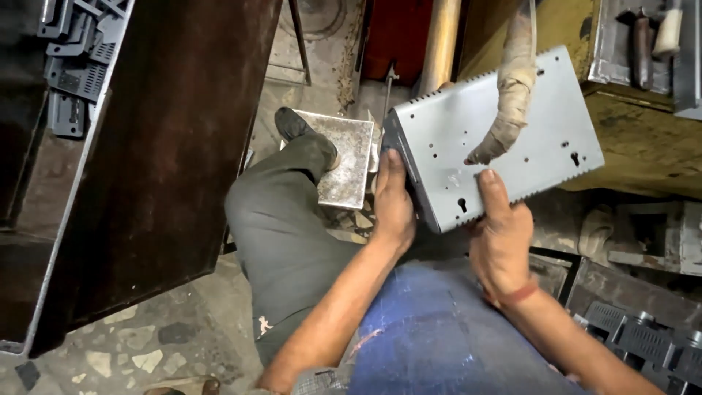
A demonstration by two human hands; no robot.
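Both hands are on the grey metal panel [497, 139]: left hand [393, 205] fingers wrap its left end, right hand [501, 238] fingers clamp the lower edge, under a cloth-wrapped nozzle [512, 95].

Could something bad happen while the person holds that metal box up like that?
Maybe. Both hands, left hand and right hand, grip the grey metal box only at its near end, so it might tip or slip and land on the leg below. Its thin sheet edges could cut bare fingers. The cloth-wrapped lever pokes down right against the box, so a finger that strays near it could get pinched.
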